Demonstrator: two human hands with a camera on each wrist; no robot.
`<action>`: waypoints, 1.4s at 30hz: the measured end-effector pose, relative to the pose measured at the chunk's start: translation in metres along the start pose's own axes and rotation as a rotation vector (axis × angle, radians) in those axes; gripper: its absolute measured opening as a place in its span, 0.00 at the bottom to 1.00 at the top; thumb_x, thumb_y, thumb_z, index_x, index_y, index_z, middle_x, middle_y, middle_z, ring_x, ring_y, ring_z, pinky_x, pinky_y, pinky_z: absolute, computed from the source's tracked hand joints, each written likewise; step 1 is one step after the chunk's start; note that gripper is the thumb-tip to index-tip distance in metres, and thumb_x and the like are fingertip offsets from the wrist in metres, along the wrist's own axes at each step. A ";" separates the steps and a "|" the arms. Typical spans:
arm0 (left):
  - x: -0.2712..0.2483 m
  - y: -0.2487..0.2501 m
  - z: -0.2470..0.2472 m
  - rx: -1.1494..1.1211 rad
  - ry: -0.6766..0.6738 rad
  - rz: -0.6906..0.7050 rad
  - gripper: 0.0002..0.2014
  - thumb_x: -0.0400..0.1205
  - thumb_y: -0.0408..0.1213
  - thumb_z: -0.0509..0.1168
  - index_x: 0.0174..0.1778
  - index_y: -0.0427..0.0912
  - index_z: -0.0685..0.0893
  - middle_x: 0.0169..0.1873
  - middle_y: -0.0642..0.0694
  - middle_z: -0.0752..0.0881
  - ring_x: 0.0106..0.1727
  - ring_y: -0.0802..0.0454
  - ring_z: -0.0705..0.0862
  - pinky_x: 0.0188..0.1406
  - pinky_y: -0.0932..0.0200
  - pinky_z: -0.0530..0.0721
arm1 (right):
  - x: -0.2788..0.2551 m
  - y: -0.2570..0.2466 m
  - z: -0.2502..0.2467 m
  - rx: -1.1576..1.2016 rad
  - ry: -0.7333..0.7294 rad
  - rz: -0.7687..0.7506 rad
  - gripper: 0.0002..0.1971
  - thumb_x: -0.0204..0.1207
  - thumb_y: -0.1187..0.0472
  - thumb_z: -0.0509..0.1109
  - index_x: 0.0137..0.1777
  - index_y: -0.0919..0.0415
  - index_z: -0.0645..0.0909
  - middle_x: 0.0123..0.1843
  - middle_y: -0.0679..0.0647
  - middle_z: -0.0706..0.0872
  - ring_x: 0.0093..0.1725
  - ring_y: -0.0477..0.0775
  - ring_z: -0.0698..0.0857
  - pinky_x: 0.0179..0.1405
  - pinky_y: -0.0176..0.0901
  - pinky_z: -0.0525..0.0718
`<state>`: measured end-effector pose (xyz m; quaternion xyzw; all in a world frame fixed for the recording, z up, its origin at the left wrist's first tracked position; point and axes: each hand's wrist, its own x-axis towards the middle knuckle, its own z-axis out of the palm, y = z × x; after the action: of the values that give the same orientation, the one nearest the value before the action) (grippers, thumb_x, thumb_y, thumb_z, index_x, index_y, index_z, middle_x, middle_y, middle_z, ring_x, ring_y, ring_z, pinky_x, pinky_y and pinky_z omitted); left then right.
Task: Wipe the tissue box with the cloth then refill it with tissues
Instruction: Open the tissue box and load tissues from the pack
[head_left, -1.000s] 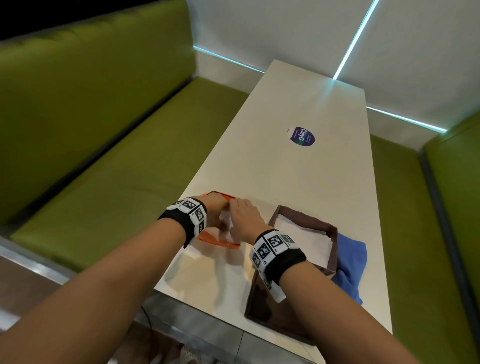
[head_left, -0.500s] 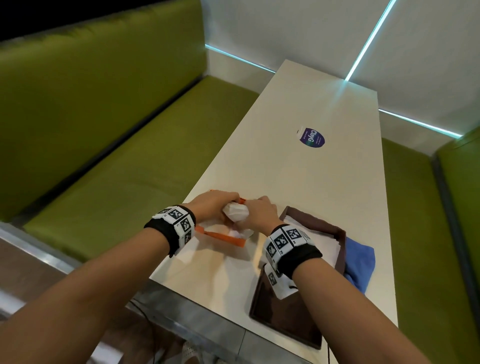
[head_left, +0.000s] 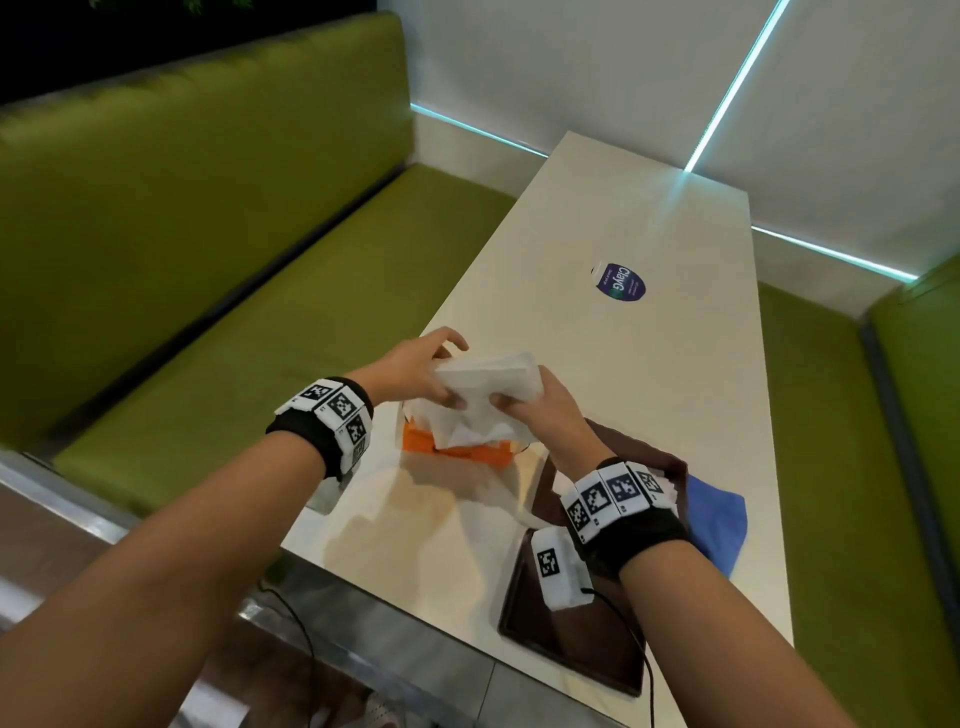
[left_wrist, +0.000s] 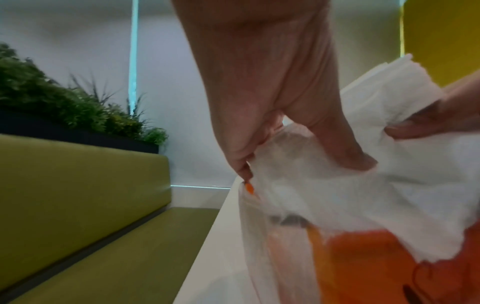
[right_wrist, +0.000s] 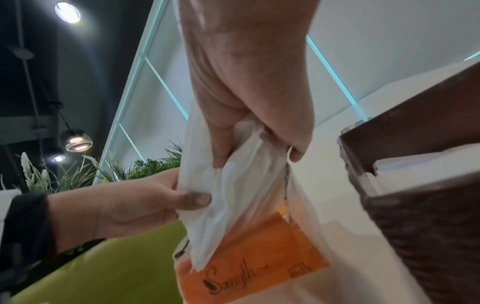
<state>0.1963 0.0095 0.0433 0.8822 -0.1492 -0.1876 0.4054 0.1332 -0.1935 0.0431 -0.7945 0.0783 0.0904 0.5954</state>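
Note:
A thick stack of white tissues (head_left: 488, 376) hangs above the table, its lower end still inside an orange and clear plastic pack (head_left: 457, 449). My left hand (head_left: 415, 371) pinches the stack's left end, thumb (left_wrist: 345, 156) pressed on the tissue. The stack's right end is gripped by my right hand (head_left: 535, 410), thumb and fingers (right_wrist: 223, 152) curled on it. Right of the pack stands the brown tissue box (head_left: 670, 467), open, with white tissues inside (right_wrist: 426, 164). Its dark lid (head_left: 571, 639) lies flat in front. A blue cloth (head_left: 717, 525) lies beside the box.
The long white table (head_left: 649, 218) carries a round purple sticker (head_left: 621, 283) farther back. Green benches (head_left: 311, 312) run along both sides. The table's near edge lies just below the lid, and a black cable (head_left: 644, 654) crosses it.
Both hands have risen from the pack on the table, drawing the tissue stack up out of it. The pack's top has lifted with it.

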 end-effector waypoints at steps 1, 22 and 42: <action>-0.001 0.001 -0.003 -0.060 0.014 -0.002 0.36 0.66 0.38 0.84 0.66 0.54 0.74 0.53 0.49 0.80 0.54 0.48 0.82 0.49 0.60 0.82 | 0.001 0.001 -0.001 0.039 -0.002 -0.016 0.29 0.62 0.53 0.81 0.63 0.55 0.79 0.59 0.56 0.88 0.59 0.56 0.88 0.60 0.62 0.86; -0.044 0.072 -0.024 -0.713 0.132 0.088 0.26 0.85 0.46 0.62 0.77 0.53 0.59 0.61 0.54 0.80 0.54 0.54 0.86 0.39 0.62 0.88 | -0.043 -0.045 -0.037 0.673 -0.080 0.006 0.25 0.79 0.58 0.71 0.76 0.56 0.72 0.70 0.58 0.84 0.69 0.61 0.83 0.66 0.60 0.83; -0.079 0.141 0.073 -0.671 0.468 0.104 0.17 0.86 0.54 0.56 0.56 0.45 0.80 0.47 0.54 0.84 0.51 0.57 0.83 0.46 0.64 0.79 | -0.101 -0.028 -0.074 0.559 0.258 -0.101 0.25 0.79 0.49 0.69 0.74 0.53 0.69 0.69 0.54 0.83 0.68 0.56 0.83 0.64 0.61 0.84</action>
<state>0.0774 -0.0943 0.1252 0.7112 -0.0281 0.0006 0.7025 0.0452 -0.2552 0.1138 -0.6080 0.1354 -0.0658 0.7796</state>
